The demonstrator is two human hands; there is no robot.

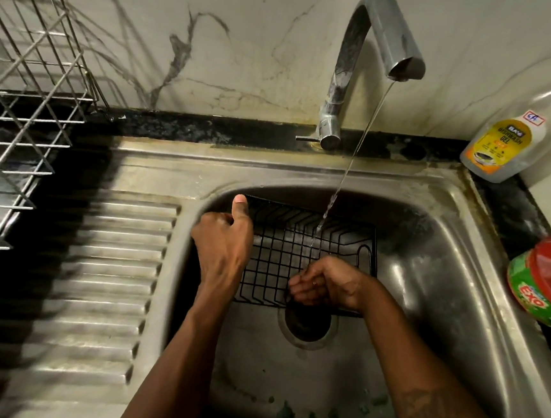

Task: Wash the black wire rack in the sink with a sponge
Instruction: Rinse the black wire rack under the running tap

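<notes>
The sink [435,266] is dull, stained metal. The tap [364,50] is shiny metal. The rack [297,244] is thin black wire. The soap bottle [527,131] is clear plastic.

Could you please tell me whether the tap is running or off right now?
Running: a thin stream falls from the tap onto the black wire rack.

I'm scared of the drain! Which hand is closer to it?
Right. The right hand is just behind the drain, at the near edge of the rack; the left hand holds the rack's left side, farther away.
</notes>
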